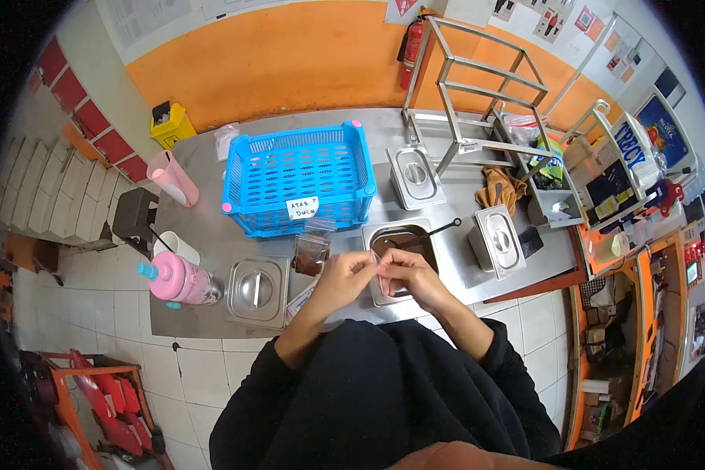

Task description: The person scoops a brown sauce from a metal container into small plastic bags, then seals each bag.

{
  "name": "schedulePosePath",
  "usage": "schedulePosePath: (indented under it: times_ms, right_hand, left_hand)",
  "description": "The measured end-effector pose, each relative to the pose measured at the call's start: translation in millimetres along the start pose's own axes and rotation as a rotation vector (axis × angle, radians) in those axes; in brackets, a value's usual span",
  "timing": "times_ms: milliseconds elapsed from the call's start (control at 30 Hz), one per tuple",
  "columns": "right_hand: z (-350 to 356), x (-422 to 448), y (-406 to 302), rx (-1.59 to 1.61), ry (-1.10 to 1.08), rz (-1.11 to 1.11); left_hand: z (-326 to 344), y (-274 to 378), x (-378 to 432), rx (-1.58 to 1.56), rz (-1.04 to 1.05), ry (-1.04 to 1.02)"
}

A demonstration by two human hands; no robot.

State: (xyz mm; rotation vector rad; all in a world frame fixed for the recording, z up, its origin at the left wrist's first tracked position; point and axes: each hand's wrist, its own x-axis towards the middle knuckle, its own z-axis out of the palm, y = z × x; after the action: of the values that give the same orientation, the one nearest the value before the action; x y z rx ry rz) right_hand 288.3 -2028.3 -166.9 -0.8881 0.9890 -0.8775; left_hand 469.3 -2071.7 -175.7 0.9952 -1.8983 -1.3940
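My left hand (351, 275) and my right hand (408, 275) meet fingertip to fingertip, pinching a small clear plastic bag (383, 282) between them. Both are over the near left part of a steel food pan (368, 235) of dark brown sauce (388, 238), in which a black-handled ladle (440, 229) rests, its handle leaning over the pan's right rim. Left of the pan, clear zip bags (312, 249) lie on the steel table, with brown contents in the lower part. A lidded steel pan (257, 292) stands further left.
A blue plastic crate (298, 170) stands behind the bags. Lidded steel containers (416, 175) (498, 242) flank the sauce pan's far and right sides. A pink bottle (182, 279), a white cup (179, 247) and a pink pitcher (173, 179) stand left. A metal rack (476, 88) and brown cloth (501, 187) are at back right.
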Motion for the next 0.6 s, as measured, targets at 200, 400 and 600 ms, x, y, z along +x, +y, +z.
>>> schedulePosePath:
  times_ms: [200, 400, 600]
  right_hand:
    - [6, 11, 10, -0.894, 0.593, -0.552]
    - [-28, 6, 11, -0.674, 0.35, -0.394]
    - [-26, -7, 0, -0.882, 0.288, -0.64]
  left_hand:
    - [14, 10, 11, 0.439, 0.124, 0.335]
    - [11, 29, 9, 0.36, 0.345, 0.212]
    - [16, 24, 11, 0.626, 0.301, 0.084]
